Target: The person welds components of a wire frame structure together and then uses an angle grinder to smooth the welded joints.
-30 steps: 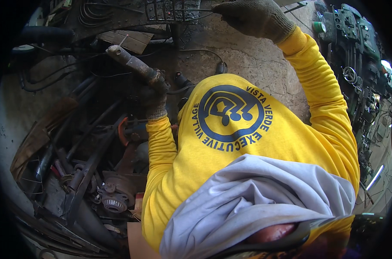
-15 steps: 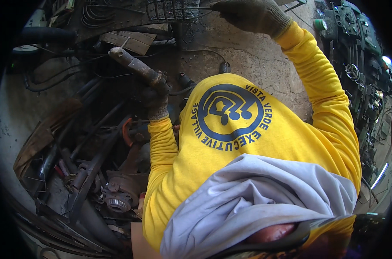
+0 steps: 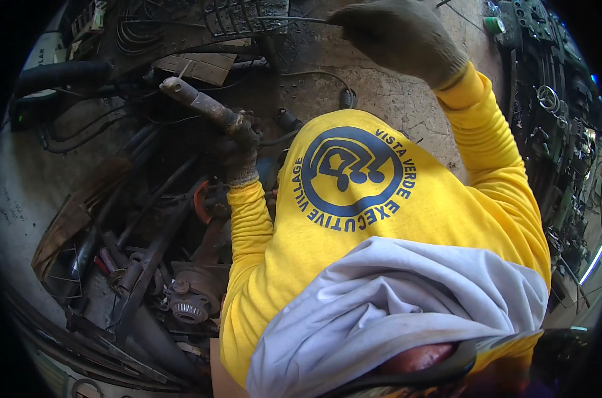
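My left hand [image 3: 240, 149], in a dark work glove, is closed round the handle of a worn welding electrode holder [image 3: 198, 99]. The holder slants up to the left, and a short thin stub pokes from its tip. Higher up on the right, my right hand [image 3: 400, 33] wears a grey-brown knit glove. Its fingers are pinched on a thin metal rod [image 3: 297, 18], which runs left to a dark barred metal grate [image 3: 231, 16]. Whether the rod touches the grate I cannot tell. That grate lies at the edge of a dark worktable [image 3: 175, 45].
Scrap bars and a round geared part [image 3: 189, 308] lie at lower left, with an orange curved piece [image 3: 200, 202] above. Cables [image 3: 314, 73] cross the cracked concrete floor [image 3: 447, 123]. A green can [image 3: 494, 25] and dark machinery [image 3: 546, 60] line the right side.
My right hand has come slightly lower and to the right, with more of the thin rod showing. The view has shifted a little; the left hand keeps its hold.
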Tool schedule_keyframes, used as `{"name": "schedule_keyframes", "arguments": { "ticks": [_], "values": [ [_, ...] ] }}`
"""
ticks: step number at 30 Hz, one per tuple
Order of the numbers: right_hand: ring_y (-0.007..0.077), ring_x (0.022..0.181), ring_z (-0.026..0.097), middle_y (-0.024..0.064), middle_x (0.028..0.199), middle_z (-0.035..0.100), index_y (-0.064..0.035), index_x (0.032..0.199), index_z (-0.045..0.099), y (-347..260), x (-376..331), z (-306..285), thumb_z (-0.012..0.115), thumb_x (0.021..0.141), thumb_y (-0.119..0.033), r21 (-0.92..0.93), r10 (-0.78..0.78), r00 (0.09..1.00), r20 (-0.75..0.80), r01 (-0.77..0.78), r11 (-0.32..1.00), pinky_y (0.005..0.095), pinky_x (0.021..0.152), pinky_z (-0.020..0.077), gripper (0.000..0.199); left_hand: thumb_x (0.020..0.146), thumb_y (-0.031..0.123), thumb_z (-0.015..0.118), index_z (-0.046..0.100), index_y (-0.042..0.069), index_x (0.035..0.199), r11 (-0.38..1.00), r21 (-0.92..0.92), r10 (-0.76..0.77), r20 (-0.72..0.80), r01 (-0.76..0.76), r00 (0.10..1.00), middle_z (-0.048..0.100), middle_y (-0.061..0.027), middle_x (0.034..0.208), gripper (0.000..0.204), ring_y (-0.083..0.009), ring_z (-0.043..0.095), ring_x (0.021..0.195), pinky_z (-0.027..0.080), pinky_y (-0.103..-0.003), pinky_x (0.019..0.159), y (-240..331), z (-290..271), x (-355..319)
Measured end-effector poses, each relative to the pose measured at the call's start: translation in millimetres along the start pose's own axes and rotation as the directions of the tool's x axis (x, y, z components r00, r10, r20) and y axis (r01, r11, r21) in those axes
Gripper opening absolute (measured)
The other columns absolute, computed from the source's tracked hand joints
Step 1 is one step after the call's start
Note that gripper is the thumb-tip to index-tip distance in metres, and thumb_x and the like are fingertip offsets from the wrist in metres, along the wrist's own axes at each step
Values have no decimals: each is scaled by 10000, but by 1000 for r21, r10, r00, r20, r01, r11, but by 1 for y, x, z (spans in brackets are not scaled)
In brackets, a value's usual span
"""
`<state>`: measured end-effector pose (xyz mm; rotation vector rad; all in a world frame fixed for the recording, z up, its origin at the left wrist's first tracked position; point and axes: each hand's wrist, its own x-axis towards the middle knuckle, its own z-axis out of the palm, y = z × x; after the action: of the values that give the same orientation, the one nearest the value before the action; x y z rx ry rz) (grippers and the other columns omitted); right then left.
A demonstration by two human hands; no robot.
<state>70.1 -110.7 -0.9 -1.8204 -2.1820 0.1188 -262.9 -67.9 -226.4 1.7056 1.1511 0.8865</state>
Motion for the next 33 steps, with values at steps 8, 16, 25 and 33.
{"name": "schedule_keyframes", "arguments": {
  "ticks": [8, 16, 25, 33],
  "values": [
    [84, 643, 573, -8, 820, 649, -47, 1206, 693, 72, -43, 56, 620, 938, -148, 750, 691, 706, 158, -541, 382, 227, 577, 481, 296, 963, 305, 640, 562, 51, 1128, 707, -658, -375, -38, 259, 926, 655, -105, 994, 313, -239, 660, 800, 564, -416, 746, 5, -32, -1],
    [80, 686, 574, 2, 892, 670, -46, 1250, 669, 83, 49, 104, 593, 939, -139, 729, 616, 738, 274, -577, 368, 231, 622, 491, 333, 925, 122, 688, 515, 139, 1222, 711, -694, -378, -244, 111, 893, 645, -61, 940, 344, -198, 657, 811, 596, -469, 764, 55, -83, -4],
    [193, 935, 696, 148, 1058, 737, -29, 1193, 683, 52, 221, 141, 620, 934, -149, 751, 289, 943, 167, -312, 583, 309, 822, 535, 292, 984, 235, 631, 524, 149, 1320, 403, -910, -344, -252, -101, 905, 682, -124, 1078, 363, -259, 690, 914, 577, -580, 813, 126, -93, -35],
    [388, 1035, 669, 223, 1069, 702, -125, 1150, 713, 53, 249, 164, 604, 894, -216, 398, 135, 985, -108, -81, 914, 444, 868, 537, 294, 956, 121, 656, 533, 148, 1288, 421, -863, -396, -451, -278, 800, 697, -110, 1040, 356, -229, 647, 736, 605, -552, 724, 141, -66, -32]
  ]
}}
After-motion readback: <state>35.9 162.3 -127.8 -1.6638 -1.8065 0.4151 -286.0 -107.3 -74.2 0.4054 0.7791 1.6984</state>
